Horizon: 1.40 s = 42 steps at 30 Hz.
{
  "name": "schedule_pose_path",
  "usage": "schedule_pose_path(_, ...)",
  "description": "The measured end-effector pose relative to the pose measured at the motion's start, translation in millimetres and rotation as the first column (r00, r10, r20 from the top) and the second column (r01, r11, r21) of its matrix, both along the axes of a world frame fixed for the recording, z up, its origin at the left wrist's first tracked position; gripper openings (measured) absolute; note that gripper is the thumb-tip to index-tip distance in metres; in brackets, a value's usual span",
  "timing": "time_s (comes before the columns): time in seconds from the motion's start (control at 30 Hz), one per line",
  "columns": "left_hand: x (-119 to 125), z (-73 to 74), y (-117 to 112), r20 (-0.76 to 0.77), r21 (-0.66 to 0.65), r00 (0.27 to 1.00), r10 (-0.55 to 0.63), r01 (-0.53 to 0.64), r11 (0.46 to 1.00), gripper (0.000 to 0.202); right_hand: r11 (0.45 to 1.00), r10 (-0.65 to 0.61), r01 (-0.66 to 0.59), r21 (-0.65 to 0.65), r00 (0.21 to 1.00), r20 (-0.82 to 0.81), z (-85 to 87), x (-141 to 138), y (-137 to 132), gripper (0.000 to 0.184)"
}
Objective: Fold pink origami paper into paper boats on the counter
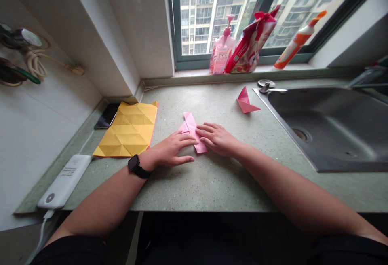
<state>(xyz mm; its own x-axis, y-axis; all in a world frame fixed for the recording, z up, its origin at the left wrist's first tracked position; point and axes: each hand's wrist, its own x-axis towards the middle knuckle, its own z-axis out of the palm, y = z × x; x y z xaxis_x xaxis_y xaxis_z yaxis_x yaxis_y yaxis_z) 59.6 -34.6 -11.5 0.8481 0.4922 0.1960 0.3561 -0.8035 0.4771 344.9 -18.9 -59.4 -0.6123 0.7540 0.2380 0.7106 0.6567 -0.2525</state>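
Centrally, a folded piece of pink paper (pixel 191 126) is laid on the counter (pixel 212 188), between the two hands. The left hand (pixel 171 148), at whose wrist a black watch (pixel 133 163) is worn, is stretched over the paper's lower left side, its fingers extended and unclenched. The paper's right edge is touched by the right hand (pixel 220 139), its fingers slightly bent and released; how firmly the paper is pressed cannot be told. Near the sink (pixel 325 165), a pink paper shape (pixel 246 103) is stood. On the left, a creased yellow sheet (pixel 130 127) is placed beside a black phone (pixel 106 116), and a white power bank (pixel 68 180) is set near the counter's front edge.
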Motion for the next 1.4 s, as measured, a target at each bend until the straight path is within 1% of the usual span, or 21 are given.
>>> schedule_pose_path(0.07, 0, -4.3, 1, 0.007, 0.034, 0.998, 0.055, -0.055, 0.998, 0.052, 1.0, 0.005, -0.005, -0.008, 1.0, -0.006, 1.3, 1, 0, 0.039)
schedule_pose_path(0.13, -1, -9.3, 3, -0.019, 0.072, 0.994, 0.105, -0.103, 0.992, 0.051, 1.0, 0.015, -0.015, -0.021, 1.0, -0.002, 2.9, 1, -1, 0.04)
schedule_pose_path(0.27, -2, -16.0, 6, -0.148, 0.069, 0.978, 0.149, -0.141, 0.988, 0.055, 0.999, 0.02, -0.02, -0.046, 1.0, 0.001, 6.7, 0, -2, 0.042)
schedule_pose_path(0.33, -2, -16.5, 5, -0.185, 0.068, 0.959, 0.214, -0.205, 0.976, 0.057, 0.999, 0.028, -0.029, -0.035, 0.999, -0.033, 9.4, 1, -2, 0.044)
schedule_pose_path(0.43, -2, -15.2, 3, -0.195, 0.104, 0.925, 0.326, -0.311, 0.945, 0.054, 0.998, 0.067, -0.066, 0.005, 0.994, -0.091, 13.6, 3, -2, 0.046)
schedule_pose_path(0.53, -2, -12.9, 1, -0.19, 0.144, 0.912, 0.364, -0.341, 0.929, 0.049, 0.995, 0.093, -0.09, 0.03, 0.989, -0.116, 15.7, 3, 0, 0.037)
schedule_pose_path(0.67, 1, -8.1, -2, -0.198, 0.197, 0.912, 0.358, -0.321, 0.926, 0.046, 0.997, 0.081, -0.08, 0.02, 0.988, -0.13, 15.4, 3, 2, 0.016)
schedule_pose_path(0.73, 3, -5.7, -4, -0.221, 0.228, 0.904, 0.366, -0.317, 0.921, 0.045, 0.997, 0.074, -0.072, 0.021, 0.988, -0.134, 15.7, 4, 4, 0.009)
schedule_pose_path(0.83, 5, -3.9, -6, -0.236, 0.244, 0.903, 0.358, -0.302, 0.922, 0.043, 0.996, 0.082, -0.079, 0.028, 0.988, -0.132, 16.9, 6, 5, 0.009)
schedule_pose_path(0.97, 5, -3.1, -6, -0.204, 0.221, 0.927, 0.315, -0.27, 0.937, 0.04, 0.994, 0.102, -0.096, 0.047, 0.985, -0.142, 18.0, 7, 5, 0.011)
schedule_pose_path(1.1, 6, -1.9, -6, -0.167, 0.149, 0.96, 0.225, -0.201, 0.968, 0.027, 0.994, 0.089, -0.078, 0.073, 0.983, -0.16, 17.0, 7, 6, 0.014)
schedule_pose_path(1.17, 6, -2.9, -6, -0.124, 0.123, 0.975, 0.184, -0.169, 0.978, 0.025, 0.995, 0.081, -0.069, 0.076, 0.982, -0.17, 16.0, 8, 6, 0.015)
schedule_pose_path(1.27, 7, -6.7, -7, -0.076, 0.121, 0.987, 0.143, -0.133, 0.984, 0.032, 0.996, 0.074, -0.063, 0.069, 0.98, -0.182, 14.1, 10, 8, 0.014)
schedule_pose_path(1.4, 6, -11.7, -7, -0.08, 0.108, 0.988, 0.13, -0.121, 0.987, 0.048, 0.997, 0.057, -0.048, 0.054, 0.98, -0.189, 11.4, 12, 10, 0.013)
